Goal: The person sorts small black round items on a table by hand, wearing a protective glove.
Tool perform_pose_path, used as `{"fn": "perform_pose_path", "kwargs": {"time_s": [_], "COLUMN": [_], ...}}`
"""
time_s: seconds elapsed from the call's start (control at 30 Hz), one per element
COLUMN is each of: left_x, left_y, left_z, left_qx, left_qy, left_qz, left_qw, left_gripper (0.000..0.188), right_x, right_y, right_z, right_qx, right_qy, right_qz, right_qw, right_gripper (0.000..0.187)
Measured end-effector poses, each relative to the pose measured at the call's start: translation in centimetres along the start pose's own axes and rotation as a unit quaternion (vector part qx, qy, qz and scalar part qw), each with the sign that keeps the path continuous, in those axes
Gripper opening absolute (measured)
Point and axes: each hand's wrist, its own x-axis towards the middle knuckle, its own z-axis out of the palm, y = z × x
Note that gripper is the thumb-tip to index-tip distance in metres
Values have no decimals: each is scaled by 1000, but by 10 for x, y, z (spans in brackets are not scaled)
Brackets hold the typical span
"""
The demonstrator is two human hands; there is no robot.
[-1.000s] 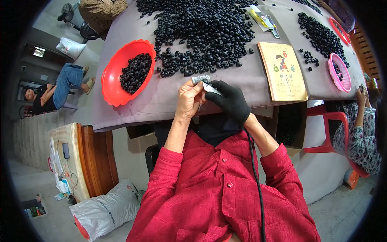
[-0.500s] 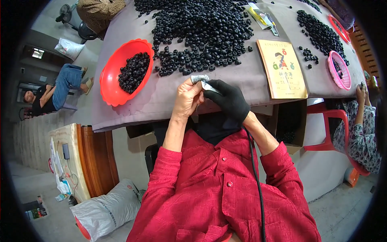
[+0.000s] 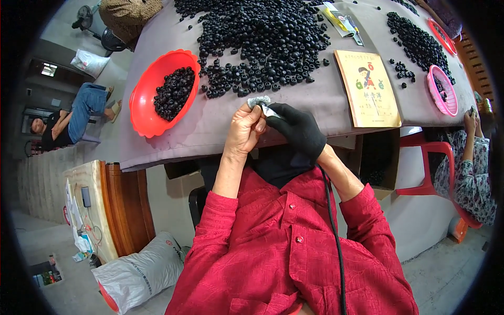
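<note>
My left hand [image 3: 245, 128] is bare, with silvery tape or wrapping [image 3: 259, 101] round one fingertip. A black glove covers my right hand [image 3: 299, 129], and a similar silvery wrap [image 3: 270, 111] shows at its fingertips. Both hands meet fingertip to fingertip just above the table's near edge, closed in a pinch. Whatever lies between the fingers is hidden or too small to name. Beyond them spreads a big heap of small black round pieces [image 3: 262, 42], many with a hole. To the left, a red scalloped bowl [image 3: 140, 100] holds more such pieces [image 3: 174, 93].
A yellow booklet [image 3: 367, 89] lies right of my hands, and a clear packet with a tool [image 3: 344, 23] is behind it. Farther right are another black heap [image 3: 417, 44], a pink basket [image 3: 436, 94] and a seated person's arm [image 3: 470, 128]. Another person [image 3: 73, 118] sits at left.
My hands stay pinched together at the same place; the fingers have shifted only slightly. The bowl, the heap and the booklet look unchanged.
</note>
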Motion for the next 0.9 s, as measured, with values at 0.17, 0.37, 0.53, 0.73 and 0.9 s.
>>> {"fn": "perform_pose_path", "kwargs": {"time_s": [0.17, 0.37, 0.53, 0.73, 0.9], "left_x": [-1, 0, -1, 0, -2], "left_y": [0, 1, 2, 1, 2], "left_z": [0, 0, 0, 0, 2], "left_qx": [18, 22, 30, 60, 68], "left_qy": [-3, -16, -22, -27, -33], "left_qz": [8, 5, 14, 34, 35], "left_qw": [1000, 1000, 999, 997, 997], "left_gripper": [12, 13, 12, 12, 13], "right_x": [0, 0, 1, 0, 0], "right_y": [-2, -5, -6, -5, -4], "right_z": [-1, -2, -3, -3, -3], "right_qx": [-8, 10, -7, -10, 2], "right_qy": [-2, -9, -16, -13, -12], "right_qz": [7, 2, 8, 11, 31], "right_qw": [1000, 1000, 1000, 1000, 999], "right_gripper": [31, 32, 32, 34, 34]}}
